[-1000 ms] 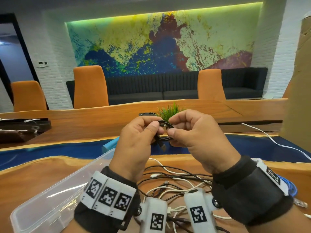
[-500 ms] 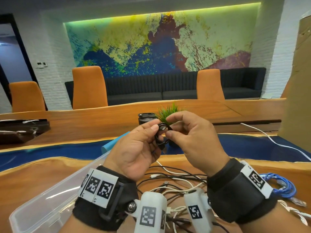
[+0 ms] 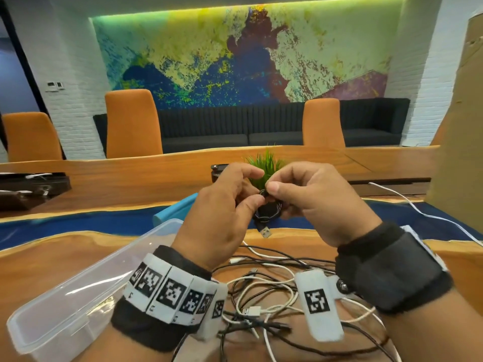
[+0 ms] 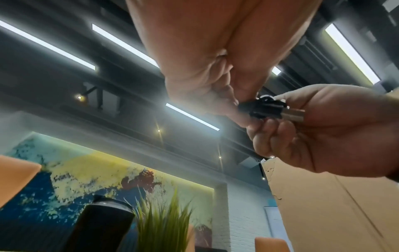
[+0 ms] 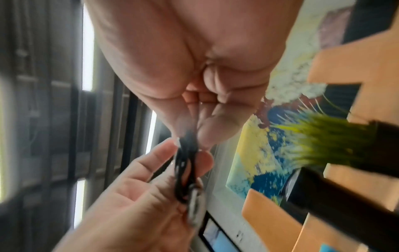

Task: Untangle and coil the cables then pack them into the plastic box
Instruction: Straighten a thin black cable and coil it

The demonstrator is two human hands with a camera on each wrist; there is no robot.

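Observation:
A small coiled black cable [image 3: 268, 211] is held up over the table between both hands, its silver USB plug [image 3: 265, 232] hanging below. My left hand [image 3: 232, 202] holds the coil from the left with thumb and curled fingers. My right hand [image 3: 300, 194] pinches its top between thumb and forefinger. In the left wrist view the black coil [image 4: 262, 109] and plug sit between both hands' fingers. The right wrist view is blurred and shows the black coil [image 5: 186, 168]. A tangle of black and white cables [image 3: 264, 296] lies on the table under my wrists. The clear plastic box [image 3: 68, 304] stands at the near left.
A potted green grass plant [image 3: 266, 165] and a dark cup [image 3: 218, 171] stand behind my hands. A light-blue lid edge [image 3: 175, 212] lies behind the box. A white cable [image 3: 418, 210] trails off to the right. A cardboard box [image 3: 460, 121] rises at the right edge.
Both hands have turned the black coil; its USB plug now hangs below it. My left index finger has lifted off, and the thumb now holds the coil.

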